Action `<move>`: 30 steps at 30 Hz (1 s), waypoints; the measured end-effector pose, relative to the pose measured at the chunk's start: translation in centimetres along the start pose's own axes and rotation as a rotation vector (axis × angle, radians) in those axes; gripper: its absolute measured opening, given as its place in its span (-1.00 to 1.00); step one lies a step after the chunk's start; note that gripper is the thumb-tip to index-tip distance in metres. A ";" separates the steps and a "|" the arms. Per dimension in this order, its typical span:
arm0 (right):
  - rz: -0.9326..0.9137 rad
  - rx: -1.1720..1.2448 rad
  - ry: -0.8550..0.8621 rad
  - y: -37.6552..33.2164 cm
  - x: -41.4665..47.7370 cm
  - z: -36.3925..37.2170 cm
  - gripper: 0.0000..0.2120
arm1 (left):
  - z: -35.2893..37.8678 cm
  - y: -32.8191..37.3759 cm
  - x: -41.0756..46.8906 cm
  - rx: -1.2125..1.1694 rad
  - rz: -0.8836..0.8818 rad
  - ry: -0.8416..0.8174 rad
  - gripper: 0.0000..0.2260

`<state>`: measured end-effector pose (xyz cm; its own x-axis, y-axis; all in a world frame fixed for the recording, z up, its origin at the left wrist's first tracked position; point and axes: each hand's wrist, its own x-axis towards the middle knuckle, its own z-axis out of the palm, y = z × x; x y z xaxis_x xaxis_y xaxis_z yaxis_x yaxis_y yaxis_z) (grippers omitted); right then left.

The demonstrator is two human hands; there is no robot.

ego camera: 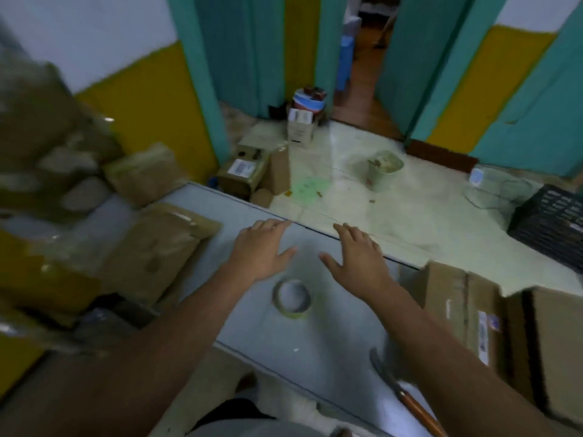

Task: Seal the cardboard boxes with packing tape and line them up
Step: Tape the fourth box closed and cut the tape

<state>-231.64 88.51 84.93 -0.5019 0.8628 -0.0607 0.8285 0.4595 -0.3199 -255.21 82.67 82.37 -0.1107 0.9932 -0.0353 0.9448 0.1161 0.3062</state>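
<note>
Head camera, looking down over a grey table (315, 357). Two bare forearms reach forward. The left hand (262, 247) and right hand (359, 257) are side by side over the far part of the tabletop, palms down, fingers straight and spread, thumbs pointing toward each other. Neither holds anything; whether they touch the surface cannot be told.

A roll of packing tape (291, 298) lies flat on the table just behind the hands, between the two forearms. A flat cardboard box (157, 247) rests on the table's left end, with more boxes, blurred, piled behind it. At the right end stands a brown cardboard box (454, 307) with labels on its side. A curved blade with a wooden handle (388, 373) lies under the right forearm. On the floor beyond are a small bucket (383, 168) and a black crate (552, 219).
</note>
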 end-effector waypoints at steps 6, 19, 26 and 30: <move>-0.274 0.006 -0.128 -13.2 8.4 5.1 -0.29 | -2.6 -14.5 -6.4 -0.102 -0.361 0.043 -0.44; -0.048 0.209 -0.460 -27.6 20.5 18.5 -0.27 | 2.1 -28.2 -17.1 -0.843 -1.002 0.463 -0.46; 0.061 0.197 -0.456 -28.5 22.4 20.2 -0.16 | 2.9 -27.8 -15.1 -1.299 -1.032 0.539 -0.73; 0.118 0.454 -0.416 -27.5 21.4 18.9 -0.14 | 1.4 -26.7 -13.6 -1.373 -1.025 0.622 -0.78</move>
<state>-269.88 90.32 74.57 -0.5441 0.7058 -0.4536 0.7420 0.1524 -0.6528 -278.53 66.04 73.35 -0.8073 0.3563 -0.4703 -0.4218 0.2090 0.8823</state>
